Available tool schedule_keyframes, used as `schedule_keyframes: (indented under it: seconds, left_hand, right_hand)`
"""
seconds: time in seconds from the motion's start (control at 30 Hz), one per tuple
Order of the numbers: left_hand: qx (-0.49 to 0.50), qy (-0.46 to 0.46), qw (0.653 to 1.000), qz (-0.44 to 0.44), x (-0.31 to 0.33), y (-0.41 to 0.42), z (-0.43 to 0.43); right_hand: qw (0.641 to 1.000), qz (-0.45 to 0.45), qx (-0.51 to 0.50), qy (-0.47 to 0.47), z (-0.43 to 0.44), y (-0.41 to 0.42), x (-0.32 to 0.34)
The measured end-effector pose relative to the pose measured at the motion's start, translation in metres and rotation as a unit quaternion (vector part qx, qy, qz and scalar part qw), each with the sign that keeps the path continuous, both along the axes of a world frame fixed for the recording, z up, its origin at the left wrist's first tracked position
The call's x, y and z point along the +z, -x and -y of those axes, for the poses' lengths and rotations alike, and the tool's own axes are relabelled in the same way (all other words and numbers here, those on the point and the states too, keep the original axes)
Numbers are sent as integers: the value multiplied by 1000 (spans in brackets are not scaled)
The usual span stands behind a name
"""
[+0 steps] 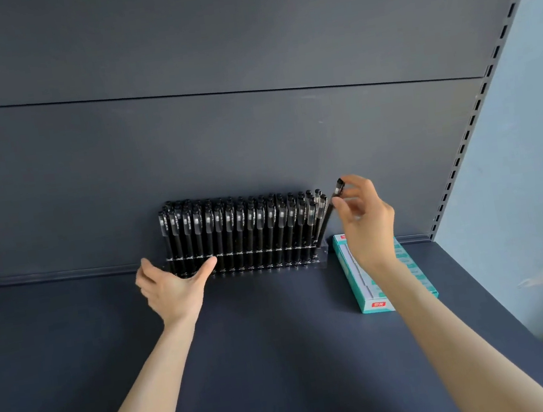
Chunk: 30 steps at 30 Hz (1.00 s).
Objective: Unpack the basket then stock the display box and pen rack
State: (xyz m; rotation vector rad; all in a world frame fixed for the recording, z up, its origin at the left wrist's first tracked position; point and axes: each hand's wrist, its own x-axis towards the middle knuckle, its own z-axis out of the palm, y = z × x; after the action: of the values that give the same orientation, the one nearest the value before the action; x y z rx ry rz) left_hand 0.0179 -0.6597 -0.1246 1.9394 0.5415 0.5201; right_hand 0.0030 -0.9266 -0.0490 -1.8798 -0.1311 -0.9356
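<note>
Up at the right end of the pen rack (pixel 321 255), the right hand (pixel 365 224) has its grip pinched on one black pen (pixel 326 224). Thumb and fingertips hold it near the cap end. The pen is tilted, cap leaning out to the right, with the lower end angling down toward the last bit of the rack. Can't tell if the tip is actually in a slot or just at it.

The left hand (pixel 174 288) isn't gripping anything. It's spread flat and relaxed at the left part of the rack, with the thumb across the front of it, right at the clear strip.

The rack itself is clear plastic, pretty much packed with upright black pens in rows, and sits on a dark blue shelf (pixel 281 343) pushed back against the matching back panel (pixel 220 143).

Just beside the rack's right end, a teal box (pixel 417 273) lies flat on the shelf, partly hidden behind the right wrist and forearm. A slotted upright (pixel 477 102) runs up the right side.
</note>
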Motion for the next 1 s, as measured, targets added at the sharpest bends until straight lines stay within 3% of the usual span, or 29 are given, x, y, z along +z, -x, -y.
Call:
schedule_keyframes:
  seconds: [0.17, 0.63, 1.0]
  left_hand:
    - [-62, 53, 997, 17, -4, -8, -6]
    - [-24, -11, 999, 18, -9, -11, -4]
    - [-22, -33, 999, 7, -9, -10, -3]
  right_hand:
    - [1000, 7, -7, 10, 0, -4, 2]
    - [995, -26, -36, 90, -3, -12, -17]
    - [989, -92, -52, 99, -5, -13, -24]
